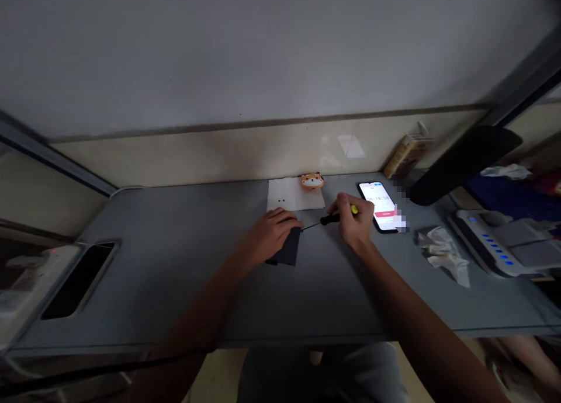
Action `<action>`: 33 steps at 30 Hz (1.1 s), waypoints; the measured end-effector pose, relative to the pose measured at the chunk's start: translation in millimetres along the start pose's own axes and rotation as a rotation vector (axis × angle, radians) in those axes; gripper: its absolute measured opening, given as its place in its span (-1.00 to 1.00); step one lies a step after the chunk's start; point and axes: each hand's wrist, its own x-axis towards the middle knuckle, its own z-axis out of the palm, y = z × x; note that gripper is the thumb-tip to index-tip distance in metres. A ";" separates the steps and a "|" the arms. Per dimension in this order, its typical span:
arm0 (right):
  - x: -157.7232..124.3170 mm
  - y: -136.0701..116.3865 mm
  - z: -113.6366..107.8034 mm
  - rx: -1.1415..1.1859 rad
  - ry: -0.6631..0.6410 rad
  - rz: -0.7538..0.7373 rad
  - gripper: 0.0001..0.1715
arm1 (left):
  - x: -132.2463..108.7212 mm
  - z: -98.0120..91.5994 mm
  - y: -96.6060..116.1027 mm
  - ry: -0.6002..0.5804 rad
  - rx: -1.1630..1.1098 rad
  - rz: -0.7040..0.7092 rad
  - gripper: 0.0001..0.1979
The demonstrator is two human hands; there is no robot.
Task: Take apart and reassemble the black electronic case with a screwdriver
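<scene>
My left hand [272,233] rests on a small dark flat device [287,248] lying on the grey table [175,274], fingers curled over its upper edge and holding it down. My right hand [353,219] is closed around a screwdriver [333,217] with a black and yellow handle. Its thin shaft points left, and the tip sits at the device's upper right corner. Just behind the hands lies a white paper sheet [291,194] with two tiny dark specks on it.
A small orange animal figure [312,181] sits at the sheet's far edge. A lit phone [380,205] lies right of my right hand. Crumpled tissue [442,251] and a grey machine with blue lights [495,245] stand further right. A dark tray [79,280] is at the left.
</scene>
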 end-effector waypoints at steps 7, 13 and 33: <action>2.1 -0.8 -3.4 0.029 0.012 0.017 -0.43 | 1.3 0.6 4.4 0.057 -0.051 -0.029 -0.73; 6.7 -3.6 -5.1 0.144 0.112 0.110 -0.45 | 2.9 4.5 12.3 0.097 -0.104 -0.138 -0.84; 20.9 18.1 -8.5 0.245 0.319 0.394 -0.34 | 21.5 -3.8 -59.7 0.214 0.079 -0.297 -0.74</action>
